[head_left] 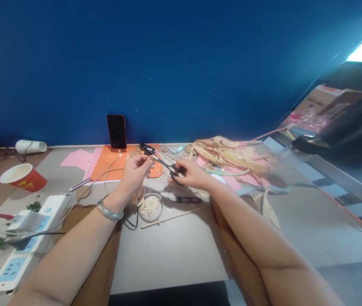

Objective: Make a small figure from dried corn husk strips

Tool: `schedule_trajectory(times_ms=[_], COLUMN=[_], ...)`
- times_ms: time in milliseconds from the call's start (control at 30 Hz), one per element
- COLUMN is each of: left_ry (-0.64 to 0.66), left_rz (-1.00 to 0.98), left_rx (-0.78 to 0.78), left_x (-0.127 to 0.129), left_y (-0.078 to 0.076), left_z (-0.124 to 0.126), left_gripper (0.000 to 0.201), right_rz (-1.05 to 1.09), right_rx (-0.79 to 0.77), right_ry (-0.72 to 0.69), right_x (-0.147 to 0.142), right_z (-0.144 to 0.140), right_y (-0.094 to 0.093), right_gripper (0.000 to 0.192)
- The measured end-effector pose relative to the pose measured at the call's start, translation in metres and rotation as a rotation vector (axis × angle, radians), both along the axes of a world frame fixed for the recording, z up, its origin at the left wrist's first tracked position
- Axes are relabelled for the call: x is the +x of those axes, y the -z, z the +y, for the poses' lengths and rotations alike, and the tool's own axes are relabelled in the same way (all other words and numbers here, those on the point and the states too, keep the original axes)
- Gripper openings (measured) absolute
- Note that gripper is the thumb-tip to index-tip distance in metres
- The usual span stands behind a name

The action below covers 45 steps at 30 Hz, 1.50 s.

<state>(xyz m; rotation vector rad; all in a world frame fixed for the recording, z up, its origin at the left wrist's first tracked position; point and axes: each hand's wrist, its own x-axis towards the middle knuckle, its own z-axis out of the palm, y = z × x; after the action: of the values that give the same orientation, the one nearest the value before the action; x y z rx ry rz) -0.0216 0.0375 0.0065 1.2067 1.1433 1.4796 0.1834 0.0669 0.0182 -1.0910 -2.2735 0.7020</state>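
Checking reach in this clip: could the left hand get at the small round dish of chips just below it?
Probably yes: the left hand is just above the dish, nothing between, though its fingers hold a strip.

Right hand [190,173]: centre frame, fingers through the handles of black scissors [160,161].
Left hand [134,173]: just left, pinching a pale strip at the blades.
Small dish [151,208]: below the hands.
Phone [116,131]: upright against the blue wall.

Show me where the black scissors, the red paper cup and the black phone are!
black scissors [161,162], head view, on the blades.
red paper cup [29,181], head view, on its red side.
black phone [116,131], head view, middle of its screen.
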Motion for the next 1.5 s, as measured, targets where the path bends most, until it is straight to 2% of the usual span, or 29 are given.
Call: schedule_trajectory(times_ms=[300,533,767,833,933,1033,1133,1233,1367,1500], left_ry=[0.005,0.050,0.051,0.041,-0.024,-0.120,-0.186,-0.263,-0.290,-0.241], left_rz=[-0.032,-0.008,-0.018,-0.027,-0.067,-0.128,-0.191,-0.225,-0.331,-0.446], left_rx=[-0.063,-0.080,-0.141,-0.114,-0.016,0.099,0.212,0.284,0.264,0.210], left_x=[0.001,-0.003,-0.004,-0.005,-0.007,-0.011,-0.015,-0.016,-0.011,-0.007], left_y=[-0.004,0.006,0.009,0.010,0.010,0.004,-0.006,-0.013,-0.012,-0.006], left_z=[-0.001,0.005,0.008,0.009,0.010,0.009,0.007,0.005,0.006,0.008], left_gripper=[0.029,0.029,0.029,0.028,0.024,0.018,0.014,0.014,0.022,0.029], right_rz=[-0.012,-0.038,-0.032,0.033,0.255,0.477,0.594,0.686,0.767,0.762], right_rx=[-0.074,-0.103,-0.103,-0.103,-0.121,-0.219,-0.270,-0.214,-0.156,-0.216], right_ry=[-0.002,0.000,0.029,0.098,0.255,0.310,0.308,0.294,0.215,0.048], right_x=[0.003,0.004,0.002,0.002,0.005,0.008,0.009,0.007,0.003,0.000], right_z=[0.000,0.001,0.003,0.008,0.019,0.026,0.027,0.023,0.016,0.006], right_y=[-0.001,0.001,0.007,0.010,0.015,0.017,0.015,0.010,0.006,0.003], right_gripper=[0.030,0.033,0.039,0.041,0.043,0.041,0.039,0.037,0.036,0.035])
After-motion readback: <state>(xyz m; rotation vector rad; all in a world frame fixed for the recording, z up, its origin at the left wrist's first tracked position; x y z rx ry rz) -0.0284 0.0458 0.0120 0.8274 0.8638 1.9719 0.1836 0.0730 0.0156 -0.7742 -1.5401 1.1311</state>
